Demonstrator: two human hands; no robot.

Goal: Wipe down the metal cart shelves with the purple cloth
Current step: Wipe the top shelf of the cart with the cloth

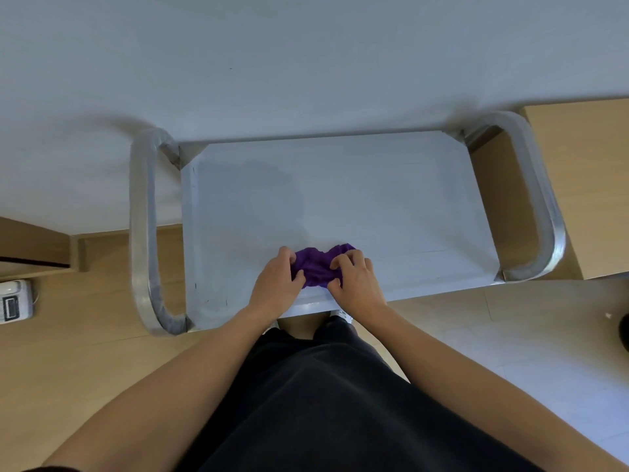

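The metal cart's top shelf [374, 199] lies flat below me, with a tubular handle at its left end [143, 233] and another at its right end [541, 206]. The purple cloth [316, 265] sits bunched near the shelf's front edge, at the middle. My left hand [275, 287] grips the cloth's left side with curled fingers. My right hand [355, 281] grips its right side the same way. The middle of the cloth shows between the two hands. Any lower shelves are hidden under the top one.
A white wall [306, 63] rises just behind the cart. A wooden box or cabinet [585, 185] stands by the right handle. A small white device [15, 301] lies on the wooden floor at the left. My dark clothing [340, 403] fills the foreground.
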